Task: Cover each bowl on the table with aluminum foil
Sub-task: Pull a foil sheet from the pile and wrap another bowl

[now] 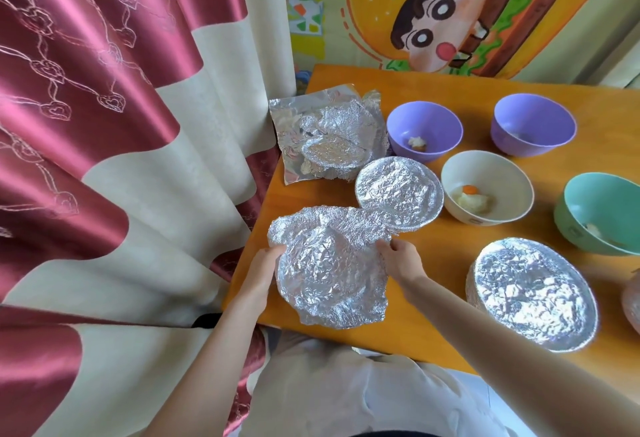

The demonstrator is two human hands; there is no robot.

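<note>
A crumpled sheet of aluminum foil (329, 267) hangs over the near left corner of the orange table (433, 325). My left hand (265, 263) grips its left edge and my right hand (398, 258) pinches its right edge. Whether a bowl sits under it is hidden. Two bowls stand covered with foil: one (399, 191) just beyond the sheet, one (533, 293) at the near right. Open bowls with bits of food: two purple (424, 130) (532, 129), one cream (487, 187), one teal (601, 213).
A pile of used, wrinkled foil sheets (325, 135) lies at the table's far left edge. A red and cream curtain (121, 159) hangs close along the table's left side. A cartoon wall hanging (450, 10) is behind. Another foil-wrapped thing (632, 298) peeks in at the right edge.
</note>
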